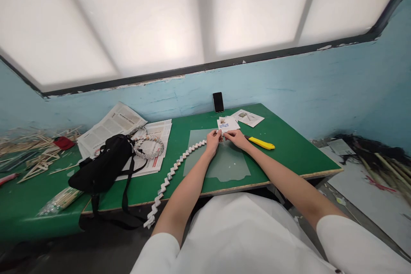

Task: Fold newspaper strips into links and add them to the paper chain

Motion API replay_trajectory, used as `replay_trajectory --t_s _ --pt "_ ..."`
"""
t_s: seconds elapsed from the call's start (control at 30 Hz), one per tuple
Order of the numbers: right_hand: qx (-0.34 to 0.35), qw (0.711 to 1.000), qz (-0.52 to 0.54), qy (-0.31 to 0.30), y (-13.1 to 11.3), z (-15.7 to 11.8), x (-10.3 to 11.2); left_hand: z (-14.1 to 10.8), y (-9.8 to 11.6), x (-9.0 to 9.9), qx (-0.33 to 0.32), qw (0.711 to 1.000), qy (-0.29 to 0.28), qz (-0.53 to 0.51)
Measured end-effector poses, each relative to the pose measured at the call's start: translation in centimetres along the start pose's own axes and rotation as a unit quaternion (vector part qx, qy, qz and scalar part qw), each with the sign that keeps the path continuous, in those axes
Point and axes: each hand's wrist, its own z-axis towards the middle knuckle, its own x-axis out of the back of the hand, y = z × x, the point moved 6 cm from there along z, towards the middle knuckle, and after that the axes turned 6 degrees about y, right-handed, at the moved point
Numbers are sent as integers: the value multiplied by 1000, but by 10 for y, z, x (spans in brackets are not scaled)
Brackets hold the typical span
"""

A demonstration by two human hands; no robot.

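Observation:
A zigzag chain of folded paper (172, 172) runs from my hands down to the left and hangs over the table's front edge. My left hand (214, 142) is closed on the upper end of this chain. Close beside it, my right hand (236, 138) has its thumb and fingers pinched together at the same end; whatever lies between them is too small to make out. Both hands are above a translucent sheet (224, 165) on the green table. A yellow-handled cutter or scissors (261, 143) lies just right of my right hand, partly hidden by it.
Behind my hands are printed paper pieces (228, 124) and another sheet (248, 117). A phone (218, 102) leans against the wall. Leftward lie a black bag (107, 162), newspapers (163, 137), coiled paper chains (149, 146), a bundle of sticks (62, 199) and wooden frames (38, 158).

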Motion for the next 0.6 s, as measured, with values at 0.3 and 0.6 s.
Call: replay_trajectory --t_s 0.3,0.6 --pt "-24 999 32 -10 -3 -2 0 4 -8 1 33 999 14 -38" --pt "-6 1000 9 -5 -3 -1 -2 6 -9 1 33 998 11 -46"
